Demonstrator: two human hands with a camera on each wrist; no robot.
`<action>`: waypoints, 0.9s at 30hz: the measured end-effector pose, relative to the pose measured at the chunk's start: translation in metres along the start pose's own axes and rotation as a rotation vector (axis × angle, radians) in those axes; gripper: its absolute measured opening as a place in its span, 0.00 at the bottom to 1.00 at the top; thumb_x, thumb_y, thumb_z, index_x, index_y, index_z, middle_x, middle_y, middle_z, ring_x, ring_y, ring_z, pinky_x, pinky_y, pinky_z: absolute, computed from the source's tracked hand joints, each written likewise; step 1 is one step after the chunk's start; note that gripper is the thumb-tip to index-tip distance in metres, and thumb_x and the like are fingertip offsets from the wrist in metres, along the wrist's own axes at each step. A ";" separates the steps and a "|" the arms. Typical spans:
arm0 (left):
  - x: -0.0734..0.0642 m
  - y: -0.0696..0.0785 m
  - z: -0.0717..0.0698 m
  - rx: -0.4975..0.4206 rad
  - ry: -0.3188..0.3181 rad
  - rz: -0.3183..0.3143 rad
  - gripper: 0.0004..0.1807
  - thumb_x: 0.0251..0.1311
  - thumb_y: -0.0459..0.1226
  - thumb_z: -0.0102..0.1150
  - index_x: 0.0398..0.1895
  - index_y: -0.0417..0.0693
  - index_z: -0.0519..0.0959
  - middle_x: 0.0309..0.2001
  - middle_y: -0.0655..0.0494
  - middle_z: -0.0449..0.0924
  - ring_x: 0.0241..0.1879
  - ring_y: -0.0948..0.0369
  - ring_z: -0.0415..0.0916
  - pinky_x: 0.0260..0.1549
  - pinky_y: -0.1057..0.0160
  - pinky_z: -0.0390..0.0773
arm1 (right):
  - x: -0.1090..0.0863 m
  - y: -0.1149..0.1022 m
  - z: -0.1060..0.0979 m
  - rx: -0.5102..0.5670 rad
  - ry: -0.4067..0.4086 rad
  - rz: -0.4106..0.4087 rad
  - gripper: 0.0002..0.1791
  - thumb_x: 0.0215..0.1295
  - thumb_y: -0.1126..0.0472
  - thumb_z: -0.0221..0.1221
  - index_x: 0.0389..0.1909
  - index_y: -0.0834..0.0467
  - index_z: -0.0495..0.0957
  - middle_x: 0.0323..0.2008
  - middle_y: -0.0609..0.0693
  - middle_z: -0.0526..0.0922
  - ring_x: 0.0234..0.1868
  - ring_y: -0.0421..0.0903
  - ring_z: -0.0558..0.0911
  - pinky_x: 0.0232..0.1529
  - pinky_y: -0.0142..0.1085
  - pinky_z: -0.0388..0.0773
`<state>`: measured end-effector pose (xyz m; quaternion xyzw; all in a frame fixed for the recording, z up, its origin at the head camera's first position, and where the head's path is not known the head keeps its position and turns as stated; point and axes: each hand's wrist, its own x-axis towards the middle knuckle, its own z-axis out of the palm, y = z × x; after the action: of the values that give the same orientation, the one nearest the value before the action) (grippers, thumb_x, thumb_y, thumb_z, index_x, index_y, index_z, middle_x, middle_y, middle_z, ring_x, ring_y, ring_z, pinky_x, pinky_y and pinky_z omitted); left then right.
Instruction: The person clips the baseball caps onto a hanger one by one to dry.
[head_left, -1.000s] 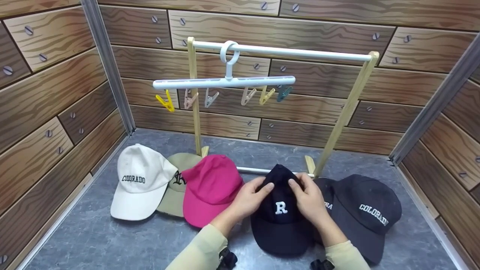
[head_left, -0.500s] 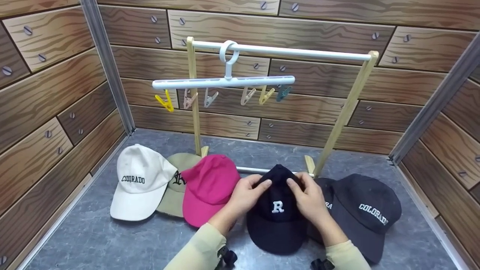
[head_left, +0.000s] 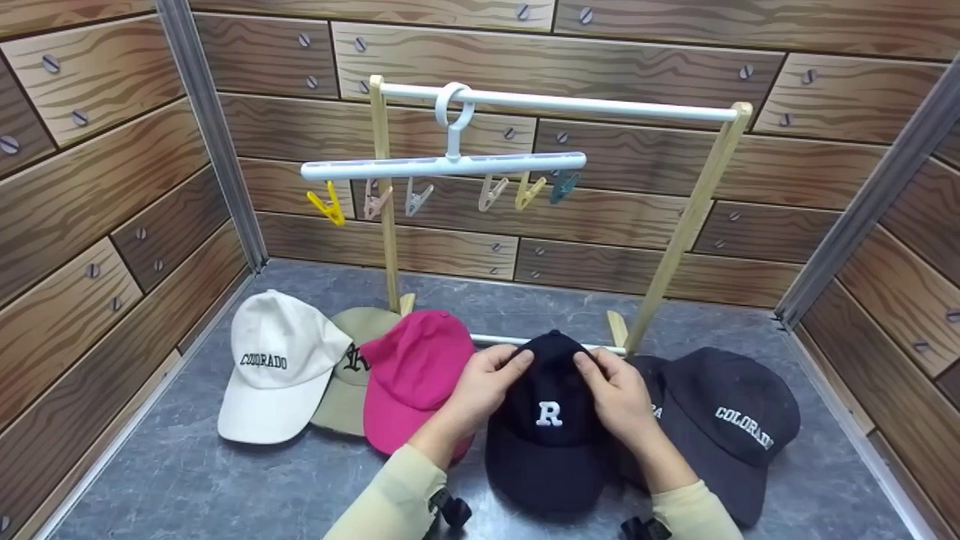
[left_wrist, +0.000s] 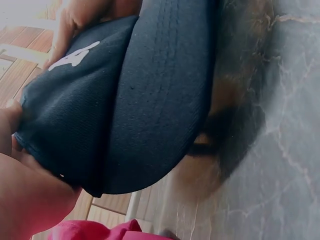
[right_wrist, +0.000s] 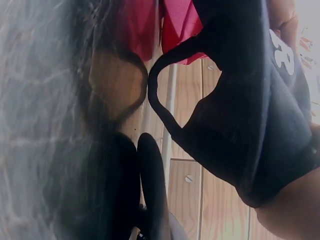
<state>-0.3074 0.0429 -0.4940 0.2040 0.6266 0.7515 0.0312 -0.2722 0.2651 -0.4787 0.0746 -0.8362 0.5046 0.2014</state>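
Note:
A navy baseball cap with a white R (head_left: 553, 382) faces me at the front centre of the table, its brim pointing my way. My left hand (head_left: 484, 386) pinches the left side of its crown, thumb in front and fingers behind. On the opposite side my right hand (head_left: 624, 397) grips the crown the same way. The right wrist view shows the back of the cap (right_wrist: 230, 120), where the strap arches round an opening close over the table. From the left wrist, the brim (left_wrist: 160, 100) appears tilted above the grey surface.
Left of my hands are a pink cap (head_left: 420, 367), an olive cap (head_left: 337, 405) and a white cap (head_left: 274, 360). Dark caps, including a COLORADO one (head_left: 731, 420), overlap at right. Behind, a wooden rack (head_left: 697, 217) carries a white hanger (head_left: 442, 165) with several coloured clips.
The navy cap has shifted slightly left, and its crown looks wider and rounder. My left hand has moved a little left with it; my right hand has barely moved.

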 end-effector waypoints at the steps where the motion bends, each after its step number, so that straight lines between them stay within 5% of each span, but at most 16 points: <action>1: 0.000 0.000 0.000 0.000 0.001 0.003 0.18 0.82 0.38 0.64 0.41 0.26 0.85 0.32 0.59 0.86 0.34 0.65 0.82 0.36 0.67 0.82 | 0.000 0.000 0.000 0.008 -0.004 0.000 0.11 0.85 0.57 0.62 0.40 0.56 0.88 0.31 0.46 0.84 0.33 0.40 0.79 0.38 0.31 0.74; 18: -0.001 0.006 -0.003 0.068 0.034 0.074 0.24 0.82 0.40 0.63 0.29 0.29 0.75 0.25 0.61 0.72 0.30 0.65 0.72 0.34 0.68 0.74 | -0.003 0.001 0.002 -0.036 -0.009 -0.107 0.13 0.87 0.60 0.59 0.36 0.54 0.83 0.29 0.43 0.80 0.33 0.40 0.78 0.39 0.33 0.73; 27: 0.000 0.005 -0.004 0.060 0.029 0.067 0.21 0.82 0.39 0.63 0.32 0.29 0.79 0.27 0.61 0.76 0.31 0.66 0.75 0.35 0.68 0.77 | -0.002 -0.001 0.002 -0.003 0.007 -0.114 0.13 0.85 0.60 0.61 0.34 0.54 0.83 0.26 0.42 0.78 0.31 0.40 0.77 0.36 0.32 0.72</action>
<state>-0.3081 0.0378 -0.4899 0.2147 0.6422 0.7358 -0.0093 -0.2704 0.2631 -0.4796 0.1199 -0.8307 0.4912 0.2329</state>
